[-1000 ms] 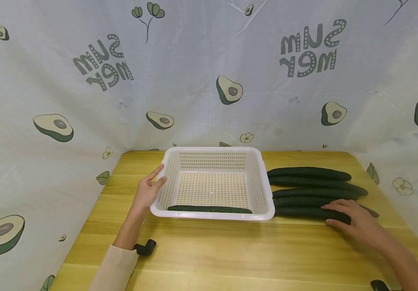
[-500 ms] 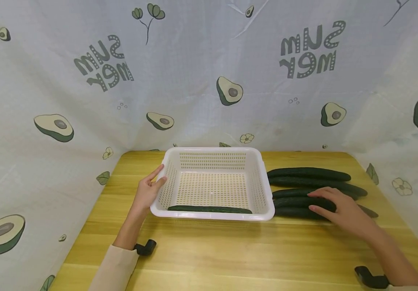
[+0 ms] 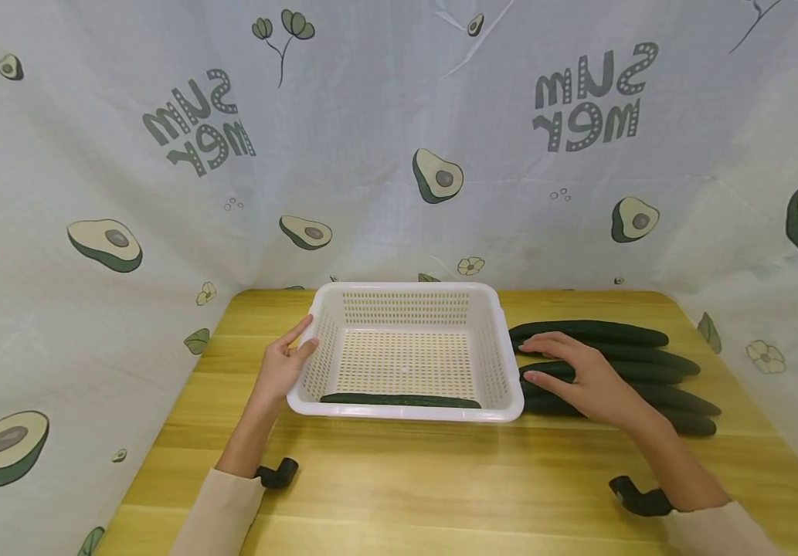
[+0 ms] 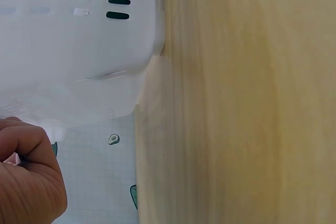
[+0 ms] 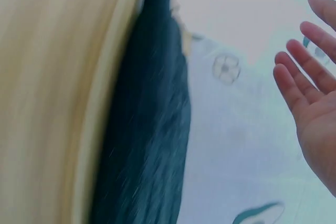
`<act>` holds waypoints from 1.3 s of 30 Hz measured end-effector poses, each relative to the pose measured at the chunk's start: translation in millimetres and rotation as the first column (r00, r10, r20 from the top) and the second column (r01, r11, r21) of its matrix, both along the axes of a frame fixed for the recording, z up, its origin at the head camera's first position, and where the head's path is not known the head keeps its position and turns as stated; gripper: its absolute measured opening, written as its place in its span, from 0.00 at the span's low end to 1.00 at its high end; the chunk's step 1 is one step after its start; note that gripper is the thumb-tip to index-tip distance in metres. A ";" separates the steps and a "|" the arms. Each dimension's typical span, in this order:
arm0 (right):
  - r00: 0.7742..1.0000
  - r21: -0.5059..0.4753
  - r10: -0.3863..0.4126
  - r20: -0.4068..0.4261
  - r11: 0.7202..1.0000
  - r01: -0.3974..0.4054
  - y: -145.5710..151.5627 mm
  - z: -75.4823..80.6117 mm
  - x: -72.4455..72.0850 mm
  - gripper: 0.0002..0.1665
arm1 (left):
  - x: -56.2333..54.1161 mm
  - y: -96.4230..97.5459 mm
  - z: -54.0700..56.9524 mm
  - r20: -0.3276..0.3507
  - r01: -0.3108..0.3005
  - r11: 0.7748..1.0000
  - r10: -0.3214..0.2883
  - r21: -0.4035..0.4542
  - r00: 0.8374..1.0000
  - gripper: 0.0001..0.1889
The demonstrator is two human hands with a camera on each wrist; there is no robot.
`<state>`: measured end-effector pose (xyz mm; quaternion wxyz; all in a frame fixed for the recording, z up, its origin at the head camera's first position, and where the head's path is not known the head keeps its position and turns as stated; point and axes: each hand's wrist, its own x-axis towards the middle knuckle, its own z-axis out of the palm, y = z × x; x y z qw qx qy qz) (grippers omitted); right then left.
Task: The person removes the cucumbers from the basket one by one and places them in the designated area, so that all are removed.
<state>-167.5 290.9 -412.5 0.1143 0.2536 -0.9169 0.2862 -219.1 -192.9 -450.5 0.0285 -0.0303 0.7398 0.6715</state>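
A white perforated plastic basket (image 3: 405, 413) stands mid-table in the head view, one dark green cucumber (image 3: 399, 400) lying along its near wall. My left hand (image 3: 282, 372) grips the basket's left rim, thumb on the inner side. Several more cucumbers (image 3: 589, 331) lie side by side just right of the basket, pointing sideways. Over their left ends hovers my right hand (image 3: 596, 386), fingers spread and holding nothing. The right wrist view has that hand (image 5: 315, 98) with extended fingers, apart from the cucumbers (image 5: 149, 108), which look blurred.
The wooden table (image 3: 399, 486) runs beneath everything. A white curtain (image 3: 371, 193) printed with avocados hangs behind and along both sides. A black wrist mount (image 3: 278, 472) sits on the left forearm, another mount (image 3: 638, 496) on the right.
My right hand has moved left and slightly away from me across the cucumbers, from their right part to their ends near the basket. My left hand and the basket have stayed put.
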 end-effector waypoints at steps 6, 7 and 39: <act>0.997 -0.053 0.051 0.055 0.997 -0.048 -30.1 5.1 -10.9 0.26 | 0.2 0.3 1.0 0.015 0.001 1.000 -0.001 0.016 1.000 0.28; 0.995 -0.060 0.059 0.074 0.997 -0.055 -34.9 5.4 -12.6 0.26 | 0.3 0.2 1.1 0.015 -0.001 1.000 0.001 0.016 1.000 0.28; 0.873 0.084 0.338 0.351 0.917 -0.389 -175.5 -0.3 -51.3 0.35 | 0.6 0.7 1.6 0.029 -0.013 1.000 0.012 0.027 0.999 0.28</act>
